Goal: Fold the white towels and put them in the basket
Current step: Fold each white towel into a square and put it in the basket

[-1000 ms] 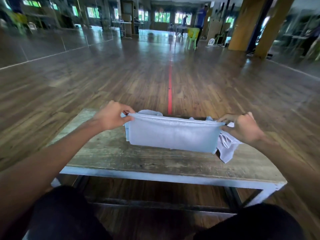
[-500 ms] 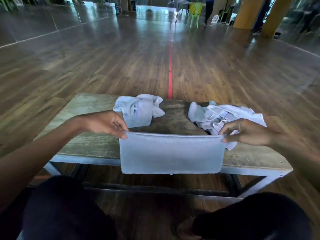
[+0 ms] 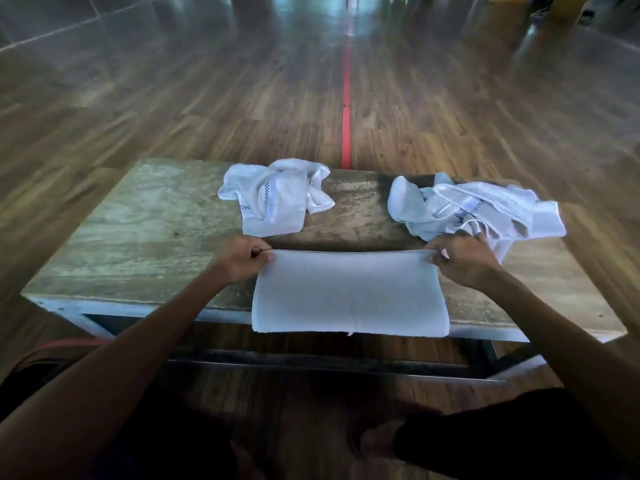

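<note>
Left hand (image 3: 242,259) pinches the far-left corner of a half-folded towel (image 3: 348,296), thumb and curled fingers clamped on the doubled top edge, as a seated person works at a worn wooden table (image 3: 138,237). The towel lies flat along the table's near side, its lower edge hanging just over the front rim. The right hand (image 3: 462,259) pinches the opposite corner in the same way. Held at both ends, the top edge runs taut and straight, which appears meant to square the layers before the next fold.

Behind the left hand, a crumpled towel (image 3: 277,199) with a dotted band sits on the table. Behind the right hand, a second crumpled towel (image 3: 474,209) sprawls toward the table's right end, one flap passing behind the knuckles. Both heaps sit apart from the working patch, likely to leave room for folding. By this reckoning one towel is partway folded and two are untouched.

No basket is in view. A reddish curved shape (image 3: 62,344) at the lower left edge, beside the person's dark-clad legs (image 3: 502,438), is too dim and cut off to identify. How many layers the held towel has cannot be read from above. The floor (image 3: 173,98) beyond, with its red line (image 3: 346,98), is blurred.
</note>
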### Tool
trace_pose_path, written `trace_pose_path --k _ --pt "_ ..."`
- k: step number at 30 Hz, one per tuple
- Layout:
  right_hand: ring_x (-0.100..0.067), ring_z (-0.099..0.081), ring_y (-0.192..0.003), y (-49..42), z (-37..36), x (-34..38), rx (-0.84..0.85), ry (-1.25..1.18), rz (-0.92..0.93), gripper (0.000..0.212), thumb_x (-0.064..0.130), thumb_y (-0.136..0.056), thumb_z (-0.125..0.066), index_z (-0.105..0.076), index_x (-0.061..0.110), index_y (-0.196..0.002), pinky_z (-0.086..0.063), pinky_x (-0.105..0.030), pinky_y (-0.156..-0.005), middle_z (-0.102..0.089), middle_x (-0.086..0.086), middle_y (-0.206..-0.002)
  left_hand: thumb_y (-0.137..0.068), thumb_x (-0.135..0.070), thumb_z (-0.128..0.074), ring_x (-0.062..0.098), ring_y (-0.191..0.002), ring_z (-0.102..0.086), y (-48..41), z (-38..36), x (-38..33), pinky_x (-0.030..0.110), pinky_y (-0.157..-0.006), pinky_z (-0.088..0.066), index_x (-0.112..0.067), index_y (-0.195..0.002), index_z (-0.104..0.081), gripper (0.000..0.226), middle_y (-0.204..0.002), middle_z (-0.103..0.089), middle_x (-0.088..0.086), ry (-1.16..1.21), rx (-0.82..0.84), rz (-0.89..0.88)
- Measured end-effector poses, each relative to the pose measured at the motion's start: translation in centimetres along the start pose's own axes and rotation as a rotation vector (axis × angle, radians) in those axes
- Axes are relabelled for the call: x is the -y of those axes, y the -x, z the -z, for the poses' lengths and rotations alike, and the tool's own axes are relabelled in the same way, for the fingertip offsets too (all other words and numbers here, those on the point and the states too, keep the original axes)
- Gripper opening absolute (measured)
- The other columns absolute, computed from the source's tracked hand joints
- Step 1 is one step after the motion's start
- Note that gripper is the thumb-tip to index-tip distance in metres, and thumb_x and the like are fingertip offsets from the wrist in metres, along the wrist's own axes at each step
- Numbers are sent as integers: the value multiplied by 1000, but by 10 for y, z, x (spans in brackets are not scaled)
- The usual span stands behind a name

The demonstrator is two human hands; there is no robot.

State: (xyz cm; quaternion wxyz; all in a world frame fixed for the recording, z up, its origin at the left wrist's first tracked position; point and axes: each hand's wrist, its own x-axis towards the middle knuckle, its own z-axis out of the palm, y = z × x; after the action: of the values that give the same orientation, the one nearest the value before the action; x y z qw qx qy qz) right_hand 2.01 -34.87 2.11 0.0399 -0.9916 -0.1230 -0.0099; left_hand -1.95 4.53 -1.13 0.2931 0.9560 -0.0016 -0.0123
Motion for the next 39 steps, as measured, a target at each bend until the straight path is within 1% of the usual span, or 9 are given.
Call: trace_pose_path --k 2,7,11,15,20,24,28,35,39 --pt "-22 -45 -120 -7 -4 5 -18 149 1 22 32 -94 -47 -66 29 -107 -19 -41 -101 -66 2 -111 -88 -23 -59 21 -79 -63 -6 -5 1 34 -71 -47 -17 -74 -69 19 -78 -69 0 -53 -47 56" --pt "-22 -38 -124 -15 -14 12 -25 245 -13 29 33 -96 -44 -64 26 -115 -18 -39 -96 -60 -1 -124 -92 -28 -52 15 -76 -53 -11 -13 -7 26 -63 -33 -19 -93 -70 20 -86 -68 0 -125 -175 130" --pt "-32 -43 -118 -8 -27 14 -105 286 -53 31 29 -91 -51 -65 16 -115 -24 -43 -95 -60 -11 -119 -89 -32 -55 27 -84 -63 -4 -19 -5 32 -65 -45 -19 -103 -65 22 -90 -68 4 -114 -257 188" --pt "-35 -53 -95 11 -34 42 -341 149 -17 41 30 -82 -41 -65 9 -106 -34 -43 -79 -62 -14 -98 -85 -31 -46 29 -92 -63 13 -31 -28 39 -82 -47 -18 -110 -66 35 -107 -64 4 -218 -450 -122" --pt "-24 -61 -107 19 -48 102 -226 19 174 45 32 -86 -35 -66 15 -114 -27 -38 -88 -67 -5 -115 -86 -31 -37 18 -115 -60 26 -79 -70 37 -96 -31 -12 -118 -65 47 -125 -64 2 -355 -244 -402" --pt "-16 -56 -123 10 -62 100 -54 46 189 53 35 -90 -28 -63 15 -125 -23 -43 -100 -58 -1 -134 -90 -36 -33 19 -122 -56 20 -91 -68 47 -101 -34 -12 -120 -65 49 -127 -63 1 -471 -175 -334" --pt "-14 -60 -118 0 -57 86 -43 94 153 52 37 -91 -30 -65 15 -121 -27 -42 -94 -62 -1 -129 -91 -39 -31 20 -123 -55 7 -77 -58 58 -99 -37 -13 -121 -64 52 -129 -61 1 -496 -123 -250" --pt "-19 -61 -116 8 -51 45 -126 151 128 51 35 -94 -32 -67 7 -116 -32 -43 -92 -65 -9 -123 -94 -33 -33 20 -116 -60 5 -52 -15 43 -96 -45 -7 -119 -65 48 -123 -65 8 -574 -211 -296" --pt "-21 -61 -116 16 -54 31 -135 179 76 55 36 -96 -27 -65 4 -119 -35 -44 -90 -63 -12 -126 -94 -34 -31 22 -118 -59 7 -44 -4 47 -98 -41 -5 -119 -64 51 -123 -65 10 -603 -213 -267"
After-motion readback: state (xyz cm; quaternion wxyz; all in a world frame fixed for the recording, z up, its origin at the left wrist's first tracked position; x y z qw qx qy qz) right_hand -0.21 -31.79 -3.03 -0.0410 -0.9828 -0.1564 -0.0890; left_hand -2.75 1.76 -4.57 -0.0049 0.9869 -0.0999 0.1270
